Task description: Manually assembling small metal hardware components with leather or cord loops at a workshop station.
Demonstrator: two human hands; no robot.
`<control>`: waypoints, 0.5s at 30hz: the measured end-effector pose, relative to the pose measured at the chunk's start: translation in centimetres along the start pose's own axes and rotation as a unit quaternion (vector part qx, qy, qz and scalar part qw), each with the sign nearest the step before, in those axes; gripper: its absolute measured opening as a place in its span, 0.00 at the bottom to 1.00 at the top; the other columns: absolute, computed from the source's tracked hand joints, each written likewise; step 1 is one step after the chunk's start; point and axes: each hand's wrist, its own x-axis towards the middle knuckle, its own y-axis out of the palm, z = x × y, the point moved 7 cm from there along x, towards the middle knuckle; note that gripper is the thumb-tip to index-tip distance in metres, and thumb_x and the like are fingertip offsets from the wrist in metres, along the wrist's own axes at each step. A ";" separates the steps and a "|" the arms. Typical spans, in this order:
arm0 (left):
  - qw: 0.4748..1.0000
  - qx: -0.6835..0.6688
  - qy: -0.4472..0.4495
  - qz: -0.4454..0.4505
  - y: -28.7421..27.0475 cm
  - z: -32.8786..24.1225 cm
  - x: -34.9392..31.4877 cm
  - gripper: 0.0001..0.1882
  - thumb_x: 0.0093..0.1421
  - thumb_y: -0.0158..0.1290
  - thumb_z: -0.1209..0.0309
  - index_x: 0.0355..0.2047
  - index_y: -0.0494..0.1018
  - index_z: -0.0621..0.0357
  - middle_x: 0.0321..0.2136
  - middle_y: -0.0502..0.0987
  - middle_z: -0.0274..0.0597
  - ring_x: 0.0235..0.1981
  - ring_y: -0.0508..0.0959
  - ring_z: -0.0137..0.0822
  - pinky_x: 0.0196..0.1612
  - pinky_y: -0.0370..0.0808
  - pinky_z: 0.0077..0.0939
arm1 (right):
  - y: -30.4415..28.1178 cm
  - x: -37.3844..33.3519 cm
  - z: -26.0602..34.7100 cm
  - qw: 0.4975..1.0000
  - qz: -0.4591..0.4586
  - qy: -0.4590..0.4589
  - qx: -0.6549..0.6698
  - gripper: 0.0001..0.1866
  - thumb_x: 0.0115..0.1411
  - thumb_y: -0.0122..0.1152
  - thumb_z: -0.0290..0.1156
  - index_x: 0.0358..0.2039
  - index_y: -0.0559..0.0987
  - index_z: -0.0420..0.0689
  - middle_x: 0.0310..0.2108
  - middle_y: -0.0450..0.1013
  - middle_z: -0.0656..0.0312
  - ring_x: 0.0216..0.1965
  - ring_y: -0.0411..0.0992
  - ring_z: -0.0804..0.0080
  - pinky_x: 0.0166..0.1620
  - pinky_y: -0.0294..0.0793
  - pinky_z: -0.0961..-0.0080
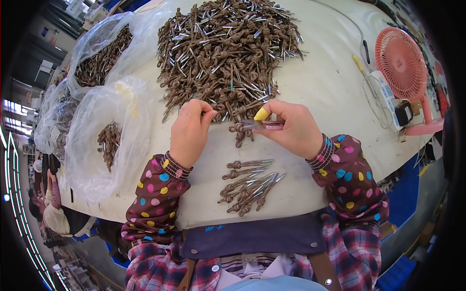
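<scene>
Head view: has open room on the bare cream tabletop (pixel 335 82) in the right half, from the heap of knotted brown cords (pixel 223 58) at upper center across to the coral fan (pixel 402 63). Meets the table's curved edge at lower right and the dark apron (pixel 252 237) at bottom center. Offers little space at left, with clear plastic bags (pixel 87 155) of similar cords crowding the edge.

Holds both forearms up from the lower edge in dotted sleeves (pixel 155 199), hands near center. Pinches the left hand's (pixel 189 133) thumb and forefinger together at the heap's lower edge; cannot tell whether cord sits between them. Clasps the right hand (pixel 297 130) around small metal snips (pixel 266 125), pointing left, with yellow tape (pixel 261 114) on one finger. Shows the snips just over a few cords (pixel 239 138); cannot tell whether blades touch them.

Has a smaller group of cords (pixel 247 194) lying at lower center, metal tips toward the upper right. Includes a white power strip (pixel 386 99) beside the fan, and another person (pixel 56 213) at far left near bright strip lights (pixel 19 208).
</scene>
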 end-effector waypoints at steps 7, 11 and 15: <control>0.986 0.000 0.021 0.164 2.8 -3.1 -1.7 0.20 0.49 0.62 0.64 0.38 0.67 0.57 0.31 0.72 0.40 0.37 0.74 0.42 0.36 0.72 0.33 | -0.9 -0.2 0.2 0.999 0.040 -0.030 -0.002 0.11 0.48 0.69 0.27 0.31 0.76 0.40 0.24 0.74 0.62 0.24 0.72 0.79 0.30 0.73 0.82; 0.984 -0.005 0.011 0.176 3.6 -2.3 -2.2 0.18 0.51 0.60 0.67 0.40 0.68 0.56 0.32 0.73 0.40 0.36 0.75 0.42 0.37 0.73 0.32 | -0.4 -0.4 1.0 0.992 0.125 0.019 0.010 0.11 0.49 0.69 0.29 0.30 0.75 0.41 0.24 0.75 0.58 0.25 0.75 0.69 0.30 0.73 0.77; 0.988 -0.034 -0.016 0.153 2.4 -1.6 -1.5 0.17 0.53 0.56 0.77 0.45 0.71 0.57 0.33 0.75 0.41 0.30 0.75 0.34 0.31 0.73 0.25 | 0.3 -0.6 0.4 0.995 0.095 0.006 0.005 0.12 0.48 0.69 0.30 0.30 0.75 0.41 0.24 0.75 0.58 0.25 0.75 0.68 0.30 0.74 0.76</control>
